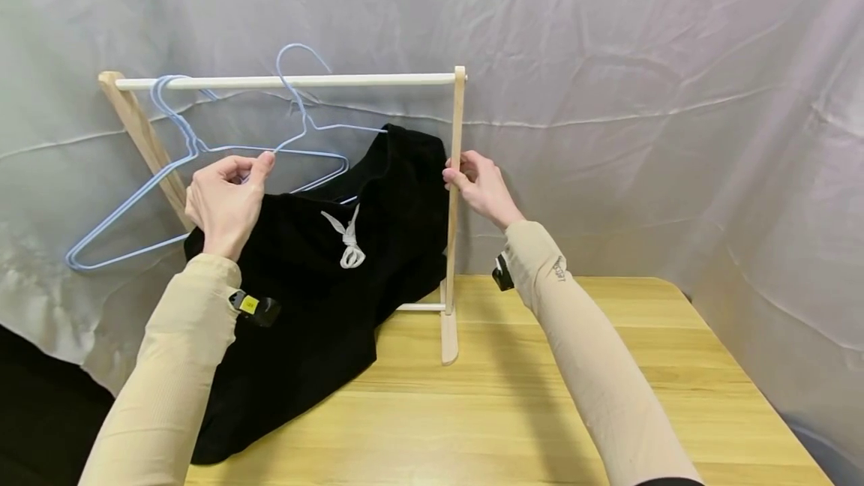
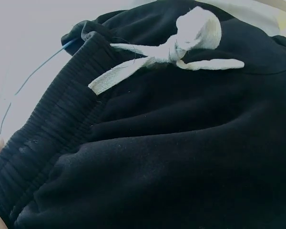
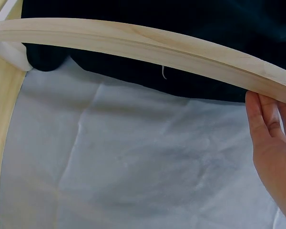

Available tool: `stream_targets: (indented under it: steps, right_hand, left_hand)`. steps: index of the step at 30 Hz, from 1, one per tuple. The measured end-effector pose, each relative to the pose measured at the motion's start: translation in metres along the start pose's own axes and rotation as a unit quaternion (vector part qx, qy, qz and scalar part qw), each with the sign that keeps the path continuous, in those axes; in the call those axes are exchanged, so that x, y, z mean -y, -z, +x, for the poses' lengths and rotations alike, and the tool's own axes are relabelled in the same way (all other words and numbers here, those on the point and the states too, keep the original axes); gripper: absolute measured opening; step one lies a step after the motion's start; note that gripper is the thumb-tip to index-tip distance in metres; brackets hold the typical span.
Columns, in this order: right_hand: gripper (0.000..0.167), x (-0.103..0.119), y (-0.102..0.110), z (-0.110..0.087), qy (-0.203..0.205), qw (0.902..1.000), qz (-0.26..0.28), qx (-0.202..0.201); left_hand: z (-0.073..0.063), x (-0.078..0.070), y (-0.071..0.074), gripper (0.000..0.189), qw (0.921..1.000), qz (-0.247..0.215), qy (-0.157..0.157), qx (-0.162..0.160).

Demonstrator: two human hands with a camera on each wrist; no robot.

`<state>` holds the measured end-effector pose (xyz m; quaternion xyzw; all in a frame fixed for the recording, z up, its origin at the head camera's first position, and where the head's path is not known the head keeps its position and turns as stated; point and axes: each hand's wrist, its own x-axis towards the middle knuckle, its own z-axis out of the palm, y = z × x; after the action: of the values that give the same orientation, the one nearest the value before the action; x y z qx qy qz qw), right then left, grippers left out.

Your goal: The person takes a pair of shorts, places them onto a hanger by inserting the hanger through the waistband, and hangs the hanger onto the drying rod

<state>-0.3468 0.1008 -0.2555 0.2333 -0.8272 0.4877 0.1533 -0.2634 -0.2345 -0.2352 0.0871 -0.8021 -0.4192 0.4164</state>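
Note:
Black drawstring shorts point(image 1: 310, 283) hang tilted in front of a small clothes rack, a white bow point(image 1: 351, 237) at the waistband. A light-blue wire hanger point(image 1: 302, 107) runs into the waistband, and its hook arches above the white rail point(image 1: 378, 80). At the waistband's left end, my left hand point(image 1: 228, 197) pinches the black cloth, its thumb by the hanger's arm; in the left wrist view only bits of fingers show at the edge. My right hand point(image 1: 481, 182) holds the rack's right wooden upright point(image 1: 455, 231) between thumb and fingers, also seen in the right wrist view point(image 3: 274, 143).
More light-blue hangers point(image 1: 128, 208) hang on the rail's left part, near the left wooden upright point(image 1: 138, 126). The rack's foot point(image 1: 448, 347) stands on a wooden table point(image 1: 607, 366). Grey cloth point(image 1: 607, 58) hangs behind and to the right.

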Motion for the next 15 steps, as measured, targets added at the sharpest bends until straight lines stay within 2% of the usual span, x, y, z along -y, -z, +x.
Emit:
stream_targets:
  steps: [15]
  right_hand:
    - [0.03, 0.002, 0.0, 0.002, 0.003, 1.0, -0.004, 0.001]
  left_hand:
    - [-0.005, 0.014, -0.007, 0.044, 0.9995, 0.005, -0.008, 0.031]
